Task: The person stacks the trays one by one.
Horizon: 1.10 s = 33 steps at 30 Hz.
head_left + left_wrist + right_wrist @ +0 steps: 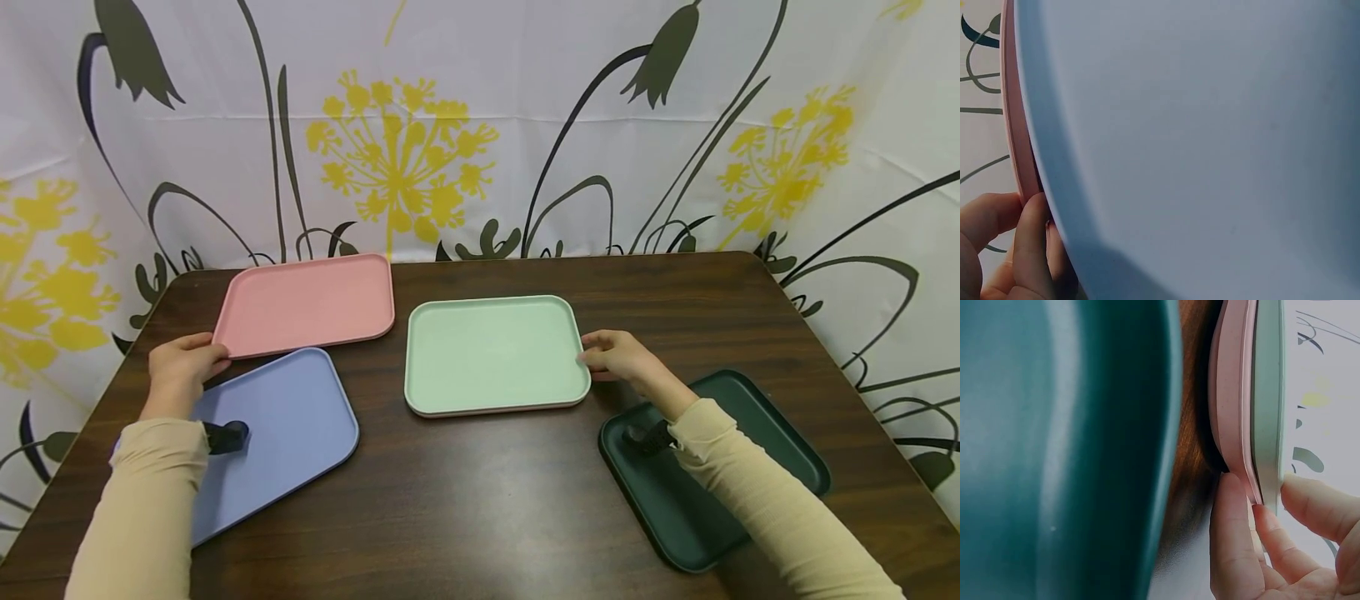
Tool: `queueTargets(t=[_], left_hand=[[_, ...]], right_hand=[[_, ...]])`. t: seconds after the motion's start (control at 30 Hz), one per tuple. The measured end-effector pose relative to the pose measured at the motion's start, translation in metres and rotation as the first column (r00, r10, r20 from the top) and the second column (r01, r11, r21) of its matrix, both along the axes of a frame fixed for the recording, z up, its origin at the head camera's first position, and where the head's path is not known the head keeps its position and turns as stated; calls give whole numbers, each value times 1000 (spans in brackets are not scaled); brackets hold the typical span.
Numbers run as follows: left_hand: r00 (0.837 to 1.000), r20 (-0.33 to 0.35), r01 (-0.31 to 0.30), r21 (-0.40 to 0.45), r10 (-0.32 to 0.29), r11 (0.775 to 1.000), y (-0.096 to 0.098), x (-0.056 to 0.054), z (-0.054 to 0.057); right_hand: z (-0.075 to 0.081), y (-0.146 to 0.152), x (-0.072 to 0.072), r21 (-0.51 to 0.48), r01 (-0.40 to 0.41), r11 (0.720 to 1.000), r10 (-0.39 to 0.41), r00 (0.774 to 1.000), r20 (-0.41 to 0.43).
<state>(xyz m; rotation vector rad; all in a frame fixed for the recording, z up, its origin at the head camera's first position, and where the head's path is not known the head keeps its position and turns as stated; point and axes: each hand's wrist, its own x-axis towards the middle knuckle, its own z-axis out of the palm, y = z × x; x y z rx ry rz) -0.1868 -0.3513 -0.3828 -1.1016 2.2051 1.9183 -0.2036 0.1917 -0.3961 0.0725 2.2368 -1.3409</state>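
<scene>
My left hand pinches the near left corner of a pink tray, thumb and fingers at its rim. A blue tray lies aslant below that wrist and fills most of the left wrist view. At the right end of a light green tray, my right hand pinches the rim. In the right wrist view, another pink tray sits directly under the light green one, with one fingertip at its lower edge. Beneath my right forearm is a dark green tray, turned at an angle.
All the trays are on a dark brown wooden table. Behind it hangs a white cloth printed with yellow flowers and grey-green stems. Black wrist straps with cameras overlap the blue and dark green trays in the head view.
</scene>
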Motion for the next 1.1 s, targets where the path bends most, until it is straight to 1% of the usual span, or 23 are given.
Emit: queueTargets(t=[0.13,0.3,0.4,0.47,0.73,0.87,1.1], left_hand=[[999,-8,-38,61,38,997,-3,1,1],[996,-35,-80,131,85,988,-5,2,3],[994,-38,-99,156,106,983,-6,3,6],[994,-38,-98,163,106,982,-7,3,8],[987,-40,-144,220,156,965,-8,4,16],[985,-53,-150,232,167,961,-9,6,19],[984,-106,-113,271,146,956,-10,7,21]], right_hand=[[-1,-1,0,-5,6,1000,-6,1000,2],[0,-1,1,-4,1,1000,-1,1000,-1],[0,0,1,-5,7,1000,-7,1000,1],[1,0,1,-3,5,1000,-5,1000,0],[1,0,2,-11,-1,1000,1,1000,3],[2,0,2,-10,-5,1000,5,1000,0],[1,-1,1,-17,8,1000,-8,1000,-2]])
